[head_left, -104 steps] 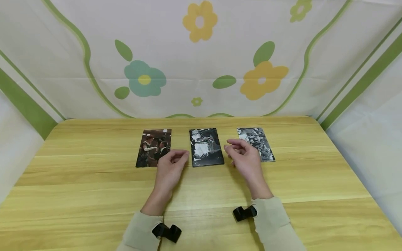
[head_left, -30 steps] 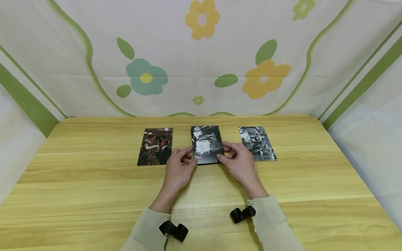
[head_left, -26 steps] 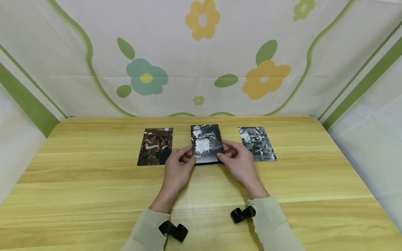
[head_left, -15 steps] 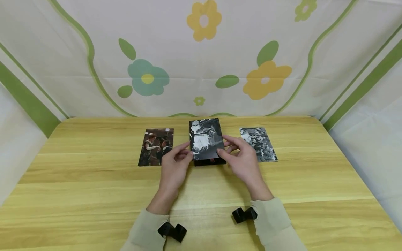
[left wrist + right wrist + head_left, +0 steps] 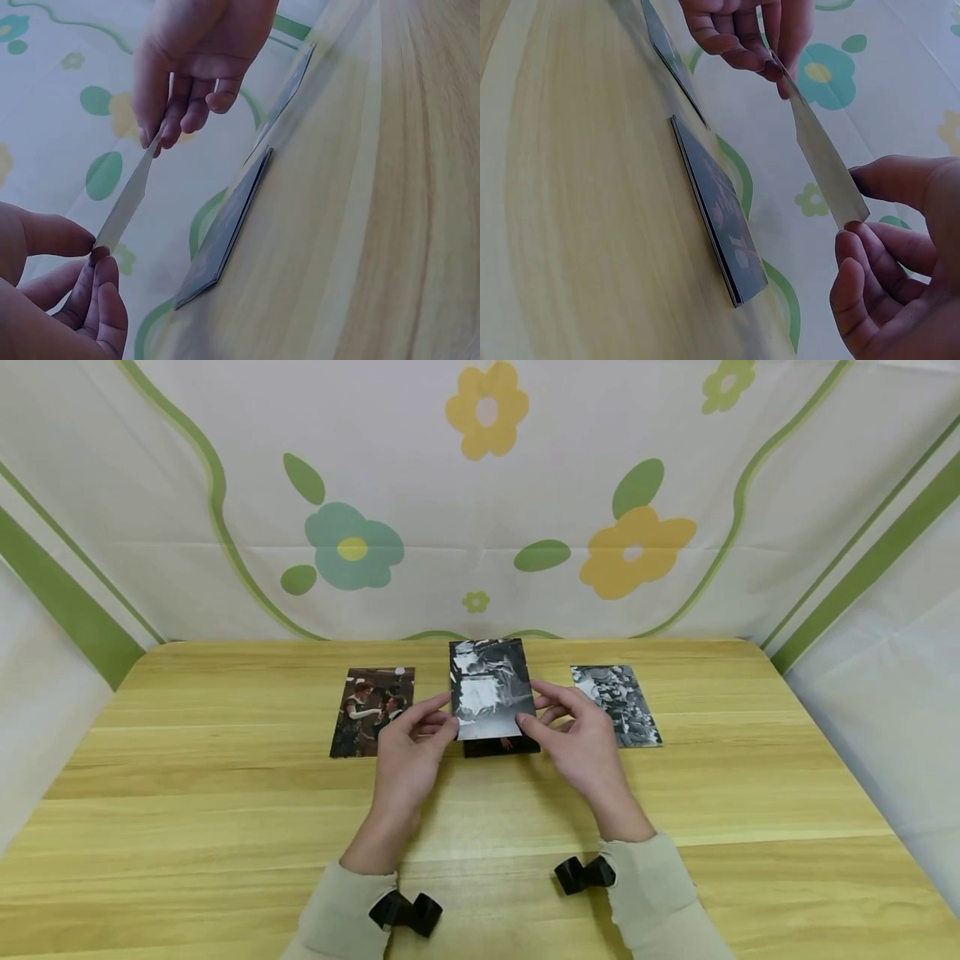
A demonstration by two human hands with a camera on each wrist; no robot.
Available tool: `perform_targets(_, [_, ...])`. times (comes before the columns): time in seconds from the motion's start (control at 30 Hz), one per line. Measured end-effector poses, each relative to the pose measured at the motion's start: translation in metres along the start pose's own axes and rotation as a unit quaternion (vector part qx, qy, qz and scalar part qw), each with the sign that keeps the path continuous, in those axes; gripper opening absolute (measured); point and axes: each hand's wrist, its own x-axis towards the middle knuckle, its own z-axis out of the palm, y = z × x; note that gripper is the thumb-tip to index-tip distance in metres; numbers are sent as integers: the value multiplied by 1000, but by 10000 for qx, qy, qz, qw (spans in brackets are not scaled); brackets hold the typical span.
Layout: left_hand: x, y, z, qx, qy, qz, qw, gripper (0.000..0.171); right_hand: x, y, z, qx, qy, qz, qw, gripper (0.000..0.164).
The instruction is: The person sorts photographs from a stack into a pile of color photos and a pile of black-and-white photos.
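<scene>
A black-and-white photo card (image 5: 489, 689) hangs above the table, pinched at both side edges. My left hand (image 5: 408, 760) grips its left edge between thumb and fingers, and my right hand (image 5: 577, 743) pinches the right edge. Beneath it lies a stack of dark photo cards (image 5: 716, 210), mostly covered in the head view. Both wrist views show a gap between the raised card (image 5: 124, 202) and that stack. A colour photo card (image 5: 360, 718) with two figures lies left of my left hand, partly behind it. Another black-and-white photo card (image 5: 622, 706) lies beyond my right hand.
All the cards are near the back edge of the wooden table (image 5: 225, 827). A white cloth (image 5: 465, 502) with printed flowers rises behind that edge. Black wrist cameras (image 5: 405, 913) sit on both sleeves.
Both hands, first apart from the middle stack, have closed on its top card. They have lifted it up and slightly away, baring the dark card below. The side cards stay put.
</scene>
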Motion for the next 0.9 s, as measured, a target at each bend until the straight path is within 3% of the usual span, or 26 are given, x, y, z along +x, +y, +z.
perform_targets(0.2, [1, -2, 4, 163, -116, 118, 9997, 38, 1, 2, -2, -44, 153, 73, 9998, 44])
perform_targets(0.33, [2, -2, 15, 174, -201, 137, 9996, 38, 7, 7, -9, -3, 351, 217, 9991, 42])
perform_targets(0.5, [6, 3, 49, 156, -407, 209, 9988, 38, 12, 18, -33, 205, 703, 594, 9955, 40])
perform_targets(0.7, [7, 7, 94, 160, -717, 630, 9953, 37, 13, 36, -68, 401, 1304, 1088, 9847, 40])
perform_targets(0.9, [2, 10, 125, -64, -1062, 668, 9921, 38, 16, 47, -94, 602, 1754, 1494, 9712, 42])
